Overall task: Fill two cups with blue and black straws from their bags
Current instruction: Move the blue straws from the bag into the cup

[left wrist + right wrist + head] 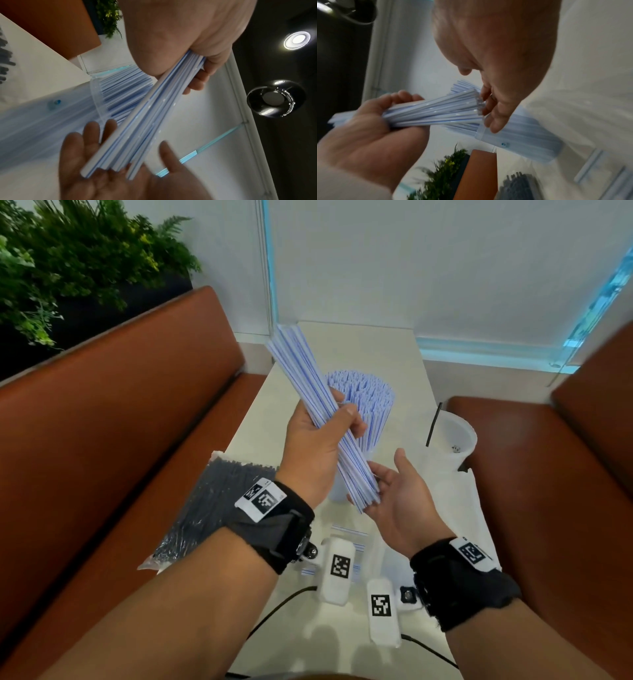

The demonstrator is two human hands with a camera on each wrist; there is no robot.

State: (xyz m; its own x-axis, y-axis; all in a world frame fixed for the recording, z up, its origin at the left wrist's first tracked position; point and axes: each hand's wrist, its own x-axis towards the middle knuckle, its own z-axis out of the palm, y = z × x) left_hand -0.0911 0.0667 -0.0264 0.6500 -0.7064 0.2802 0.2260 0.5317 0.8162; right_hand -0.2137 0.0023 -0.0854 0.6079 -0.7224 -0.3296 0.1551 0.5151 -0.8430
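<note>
My left hand (337,419) grips a bundle of blue-striped straws (318,412) around its middle, tilted above the table. The bundle's lower ends rest against the flat palm of my right hand (387,484), whose fingers are straight. In the left wrist view the bundle (145,121) runs down into that palm (102,169). Behind the bundle stands a clear cup packed with blue straws (363,402). A second cup (455,436) to the right holds one black straw (433,422). The bag of black straws (212,508) lies at the table's left edge.
A flat clear bag with blue lines (349,534) lies on the white table (376,347) under my wrists, with crumpled clear plastic (459,501) at the right. Brown bench seats (120,422) flank the table. A plant (68,261) stands at the back left.
</note>
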